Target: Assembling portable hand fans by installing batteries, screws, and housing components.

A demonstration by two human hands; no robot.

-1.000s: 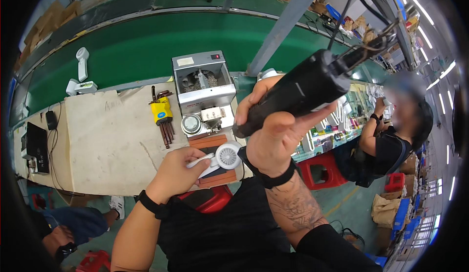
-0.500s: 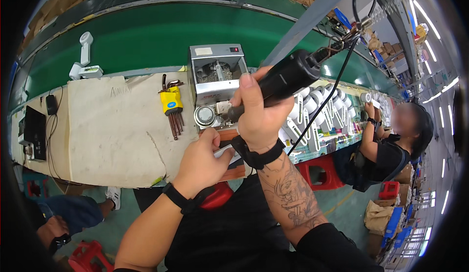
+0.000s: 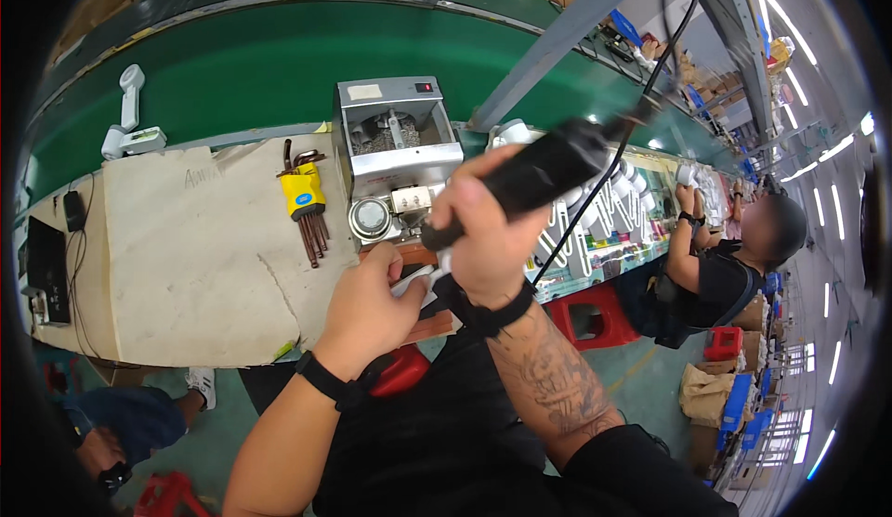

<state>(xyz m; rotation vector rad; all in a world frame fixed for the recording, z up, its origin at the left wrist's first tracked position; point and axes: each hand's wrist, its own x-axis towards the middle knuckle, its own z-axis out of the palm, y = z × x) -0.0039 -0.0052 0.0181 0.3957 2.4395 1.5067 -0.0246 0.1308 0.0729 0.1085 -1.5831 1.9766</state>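
My right hand [image 3: 491, 252] is wrapped round a black electric screwdriver [image 3: 548, 166], which slants down to the left and hangs from a cable. Its nose is over the left hand's work; the bit's tip is hard to make out. My left hand [image 3: 364, 311] pinches a white plastic piece [image 3: 420, 281], mostly hidden by the fingers, over a reddish-brown block [image 3: 429, 327] at the table's near edge. Just beyond the hands stands a grey screw feeder [image 3: 400, 161] with loose screws in its tray. A round metal-rimmed part [image 3: 371, 219] sits in front of it.
A yellow holder of hex keys [image 3: 302, 192] lies on the cardboard sheet [image 3: 200, 257] to the left. White handheld devices [image 3: 609, 209] crowd the bench at right, where a co-worker [image 3: 720, 257] sits. The screwdriver's cable [image 3: 595, 192] crosses that side. A grey post [image 3: 557, 48] rises behind.
The screwdriver's nose has come away from the feeder's front toward the white piece in my left hand. The whole view has shifted slightly, moving the bench leftward in it.
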